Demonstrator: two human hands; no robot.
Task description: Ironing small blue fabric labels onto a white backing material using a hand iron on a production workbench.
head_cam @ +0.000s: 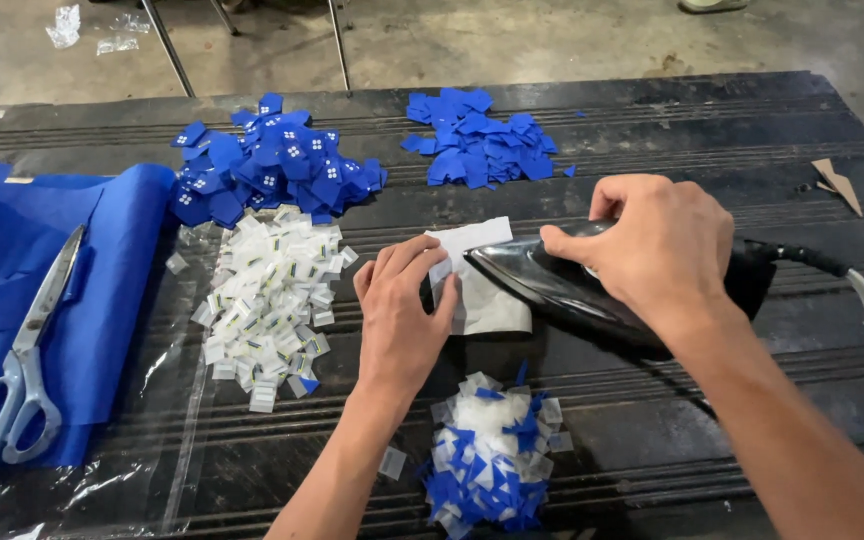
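— What's the big thing under your right hand?

— The black iron, lying near the middle of the dark table. My right hand is closed over its handle. I'd judge it heavy and rigid, hot at the sole — the handle on top is the only place to take it. Its long axis runs left to right, nose pointing left, cord trailing off right.

— And your left hand?

— Fingers together and bent, pressing down on the white paper piece just ahead of the nose. It looks thin, light, limp — likely to slide, so I pin it flat by its left edge. The iron's tip overlaps its right side.

— Around you?

— Blue fabric with scissors far left, then heaps of small blue squares and white tags.
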